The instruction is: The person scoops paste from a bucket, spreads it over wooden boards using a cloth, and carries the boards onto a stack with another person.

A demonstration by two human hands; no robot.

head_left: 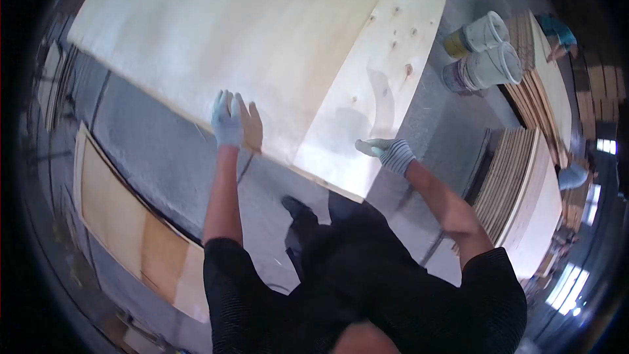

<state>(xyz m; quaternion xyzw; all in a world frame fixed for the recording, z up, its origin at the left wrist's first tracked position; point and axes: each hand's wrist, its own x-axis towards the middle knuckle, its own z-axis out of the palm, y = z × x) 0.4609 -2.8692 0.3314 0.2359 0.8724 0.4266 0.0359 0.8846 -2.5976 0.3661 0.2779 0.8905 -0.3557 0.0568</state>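
Observation:
A large pale plywood sheet [229,26] stretches away in front of me, with a knotty strip [386,59] along its right side. My left hand [227,120], in a light work glove, is at the sheet's near edge with its fingers stretched out and casts a shadow on the wood. Over the near right corner is my right hand [390,153], in a glove with a striped cuff. Its fingers are drawn together and point left. Whether something thin is pinched at the fingertips I cannot make out.
Two used white buckets [481,69] stand on the grey floor [426,118] at the right. Beyond them are stacks of wooden sheets [508,177], with another person [560,36] bending at the far one. More boards [131,229] lie low at the left.

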